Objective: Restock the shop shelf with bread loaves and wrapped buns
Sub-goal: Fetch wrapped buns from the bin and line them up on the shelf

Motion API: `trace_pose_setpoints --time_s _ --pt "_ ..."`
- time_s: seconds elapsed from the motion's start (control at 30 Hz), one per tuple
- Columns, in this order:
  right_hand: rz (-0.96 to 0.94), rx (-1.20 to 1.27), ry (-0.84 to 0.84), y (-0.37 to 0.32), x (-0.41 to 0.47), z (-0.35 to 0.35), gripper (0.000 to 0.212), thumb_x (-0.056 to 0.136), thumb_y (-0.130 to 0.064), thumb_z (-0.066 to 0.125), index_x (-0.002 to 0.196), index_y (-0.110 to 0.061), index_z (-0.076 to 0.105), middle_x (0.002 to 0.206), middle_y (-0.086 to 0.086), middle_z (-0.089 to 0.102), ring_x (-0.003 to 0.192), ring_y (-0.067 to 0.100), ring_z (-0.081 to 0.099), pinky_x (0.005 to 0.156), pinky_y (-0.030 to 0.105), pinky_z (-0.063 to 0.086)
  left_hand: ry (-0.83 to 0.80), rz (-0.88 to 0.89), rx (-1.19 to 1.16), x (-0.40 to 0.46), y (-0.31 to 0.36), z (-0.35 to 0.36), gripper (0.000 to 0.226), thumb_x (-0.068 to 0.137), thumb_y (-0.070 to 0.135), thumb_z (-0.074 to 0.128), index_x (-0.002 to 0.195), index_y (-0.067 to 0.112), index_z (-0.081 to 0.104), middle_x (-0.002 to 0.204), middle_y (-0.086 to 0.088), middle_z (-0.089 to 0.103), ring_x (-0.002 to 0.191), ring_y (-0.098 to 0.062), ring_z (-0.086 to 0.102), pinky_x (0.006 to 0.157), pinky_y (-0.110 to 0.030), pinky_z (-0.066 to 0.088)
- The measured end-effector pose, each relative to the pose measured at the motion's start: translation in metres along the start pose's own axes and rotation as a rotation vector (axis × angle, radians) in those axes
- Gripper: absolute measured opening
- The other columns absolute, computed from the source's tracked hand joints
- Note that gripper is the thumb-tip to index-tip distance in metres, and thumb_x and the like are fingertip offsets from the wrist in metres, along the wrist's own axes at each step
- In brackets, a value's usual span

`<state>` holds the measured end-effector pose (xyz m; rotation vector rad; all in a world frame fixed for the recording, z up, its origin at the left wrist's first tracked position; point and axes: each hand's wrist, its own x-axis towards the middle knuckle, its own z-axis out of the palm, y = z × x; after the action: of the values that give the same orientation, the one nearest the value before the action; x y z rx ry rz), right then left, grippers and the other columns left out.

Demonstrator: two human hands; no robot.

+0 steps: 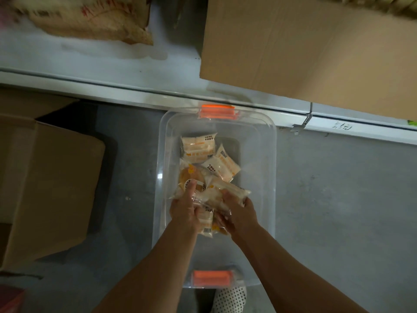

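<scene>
Clear plastic wrappers crinkle under both hands inside the transparent tub (268, 159) on the grey floor (338, 199). The left hand (184, 210) has its fingers curled over a round golden bun pack (189, 177) and the packs beneath, thumb stretched up across its label. The right hand (238, 211) grips a pale wrapped bun pack (228, 188) lying slantwise, fingers folded round its near edge. Below the left hand one pack (206, 222) shows a barcode; its other print is too small to read. Two more pale packs lie loose at the far end, a far pack (198, 149) and a right pack (222, 164), each with dark characters that stay illegible. How many packs lie under the hands cannot be told. Orange latches sit at the tub's far end (217, 111) and near end (212, 277). Beyond it runs a white shelf edge (135, 86) bearing a brown carton (304, 46) and a blurred sack (85, 16). Another carton (45, 184) stands left, cut off.
</scene>
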<state>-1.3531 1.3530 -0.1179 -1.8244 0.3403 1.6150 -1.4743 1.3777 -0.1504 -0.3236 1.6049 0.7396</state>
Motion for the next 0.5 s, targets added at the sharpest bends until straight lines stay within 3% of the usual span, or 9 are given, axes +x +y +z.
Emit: trace_pose_setpoints --time_s 0.07,0.13,0.23,0.37,0.43,0.5 --pt "0.011 -0.046 -0.023 -0.006 -0.018 -0.004 0.051 0.082 -0.035 0.083 0.122 -0.011 0.064 0.107 0.025 0.069 0.059 0.023 0.066 0.049 0.028 0.051 -0.040 -0.012 0.020 -0.016 0.010 -0.003 0.047 0.072 0.034 0.088 0.105 0.005 0.070 0.091 -0.014 0.068 0.078 -0.028 0.062 0.071 -0.038 0.057" --pt "0.027 -0.076 -0.046 -0.017 -0.040 -0.008 0.053 0.083 -0.034 0.082 0.122 -0.005 0.064 0.093 0.022 0.067 0.053 0.022 0.060 0.050 0.029 0.048 -0.077 -0.009 0.057 -0.037 0.021 -0.006 0.048 0.072 0.038 0.088 0.104 0.007 0.070 0.089 -0.013 0.065 0.071 -0.022 0.061 0.060 -0.031 0.056" --pt "0.016 -0.063 -0.084 -0.039 -0.073 -0.013 0.041 0.083 -0.022 0.081 0.119 -0.010 0.065 0.099 0.015 0.073 0.066 0.025 0.070 0.060 0.034 0.056 -0.092 -0.005 0.092 -0.071 0.039 -0.008 0.058 0.065 0.045 0.089 0.108 0.012 0.068 0.077 -0.005 0.062 0.064 -0.017 0.057 0.056 -0.029 0.051" --pt "0.017 -0.001 -0.171 -0.073 -0.129 -0.011 0.043 0.083 -0.007 0.079 0.122 -0.013 0.061 0.117 0.013 0.072 0.092 0.029 0.074 0.067 0.036 0.064 -0.132 0.058 0.131 -0.127 0.067 -0.011 0.047 0.071 0.045 0.086 0.097 0.014 0.062 0.065 0.000 0.053 0.052 -0.013 0.046 0.042 -0.023 0.043" --pt "-0.003 -0.001 -0.213 -0.089 -0.161 -0.008 0.041 0.083 -0.005 0.078 0.119 -0.012 0.060 0.114 0.014 0.073 0.090 0.028 0.074 0.078 0.038 0.061 -0.173 0.076 0.148 -0.160 0.080 -0.013 0.047 0.067 0.047 0.086 0.092 0.015 0.062 0.067 -0.001 0.055 0.053 -0.013 0.047 0.039 -0.022 0.043" --pt "-0.032 0.001 -0.256 -0.104 -0.191 -0.004 0.034 0.084 -0.003 0.076 0.112 -0.013 0.061 0.100 0.009 0.077 0.082 0.025 0.075 0.083 0.038 0.058 -0.193 0.093 0.146 -0.191 0.095 -0.016 0.056 0.057 0.050 0.087 0.096 0.016 0.064 0.076 -0.004 0.063 0.061 -0.016 0.056 0.047 -0.024 0.047"
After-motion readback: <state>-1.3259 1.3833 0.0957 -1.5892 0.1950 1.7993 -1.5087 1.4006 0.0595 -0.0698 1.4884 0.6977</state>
